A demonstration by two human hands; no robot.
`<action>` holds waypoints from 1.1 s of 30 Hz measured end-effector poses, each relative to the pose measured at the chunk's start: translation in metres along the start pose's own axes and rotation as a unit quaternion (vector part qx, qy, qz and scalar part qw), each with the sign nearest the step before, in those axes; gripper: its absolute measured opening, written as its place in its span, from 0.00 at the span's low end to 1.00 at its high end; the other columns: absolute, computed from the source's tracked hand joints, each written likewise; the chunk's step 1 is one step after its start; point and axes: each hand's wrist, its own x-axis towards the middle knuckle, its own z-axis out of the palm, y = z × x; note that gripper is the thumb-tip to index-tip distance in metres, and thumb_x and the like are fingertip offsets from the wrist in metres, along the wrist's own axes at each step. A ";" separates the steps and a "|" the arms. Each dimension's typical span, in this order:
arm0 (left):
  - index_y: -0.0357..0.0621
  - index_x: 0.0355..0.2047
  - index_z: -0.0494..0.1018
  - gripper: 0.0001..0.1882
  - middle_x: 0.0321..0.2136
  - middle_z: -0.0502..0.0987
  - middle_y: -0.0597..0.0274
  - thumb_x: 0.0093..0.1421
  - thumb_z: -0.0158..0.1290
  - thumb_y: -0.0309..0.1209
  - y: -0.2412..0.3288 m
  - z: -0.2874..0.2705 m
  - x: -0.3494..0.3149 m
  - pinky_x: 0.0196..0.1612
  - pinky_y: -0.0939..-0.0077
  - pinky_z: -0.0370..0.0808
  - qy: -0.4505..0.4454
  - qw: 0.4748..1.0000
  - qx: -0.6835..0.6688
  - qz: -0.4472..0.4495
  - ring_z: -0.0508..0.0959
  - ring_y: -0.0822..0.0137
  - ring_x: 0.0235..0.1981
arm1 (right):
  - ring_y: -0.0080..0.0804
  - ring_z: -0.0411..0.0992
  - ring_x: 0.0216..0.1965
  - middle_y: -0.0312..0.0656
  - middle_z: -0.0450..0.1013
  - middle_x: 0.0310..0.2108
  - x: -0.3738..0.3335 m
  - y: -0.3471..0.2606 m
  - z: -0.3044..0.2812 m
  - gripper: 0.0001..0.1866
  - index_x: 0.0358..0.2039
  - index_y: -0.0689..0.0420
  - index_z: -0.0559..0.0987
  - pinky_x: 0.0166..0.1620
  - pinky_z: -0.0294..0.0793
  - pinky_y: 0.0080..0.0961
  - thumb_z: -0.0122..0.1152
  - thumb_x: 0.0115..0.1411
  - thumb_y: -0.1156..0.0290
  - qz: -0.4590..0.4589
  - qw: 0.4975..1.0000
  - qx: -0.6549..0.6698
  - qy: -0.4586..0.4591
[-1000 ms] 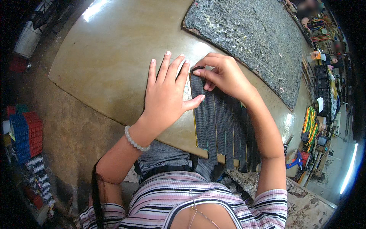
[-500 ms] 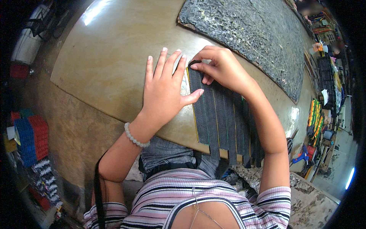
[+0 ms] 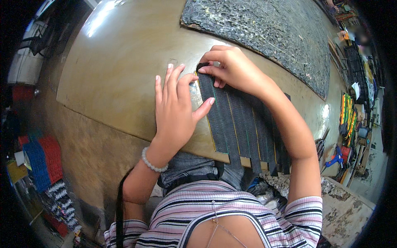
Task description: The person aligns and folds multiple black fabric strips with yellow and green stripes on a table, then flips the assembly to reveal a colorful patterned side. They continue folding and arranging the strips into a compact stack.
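Note:
A black woven panel of side-by-side webbing strips [image 3: 225, 120] lies on the table in front of me, with thin yellow and green lines between the strips. Some strip ends hang past the table's near edge. At the panel's far left corner my right hand [image 3: 233, 68] pinches a folded black strip end [image 3: 202, 66] between thumb and fingers. My left hand [image 3: 175, 109] is open just left of the panel, fingers apart. Its index finger bends toward the yellow-lined edge near that corner, and its thumb reaches over the panel. Whether these fingertips touch the strip I cannot tell.
The smooth tan table [image 3: 120, 82] extends to the left and far side. A rough dark grey slab [image 3: 264, 37] lies beyond my right hand. Colourful bundled straps [image 3: 347, 115] and a blue glue gun [image 3: 335, 157] are at right; blue and red woven pieces [image 3: 43, 161] at lower left.
My left index finger has bent in toward the panel's far left corner. The right hand keeps its pinch there. The whole view has shifted slightly.

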 end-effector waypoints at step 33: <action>0.41 0.59 0.73 0.20 0.63 0.69 0.45 0.68 0.47 0.29 0.017 -0.020 0.009 0.69 0.44 0.58 -0.001 0.990 -0.125 -0.071 0.67 0.45 0.66 | 0.52 0.57 0.71 0.56 0.59 0.70 -0.083 0.005 0.077 0.32 0.65 0.67 0.67 0.71 0.53 0.54 0.50 0.71 0.54 -0.098 0.921 -0.357 0.119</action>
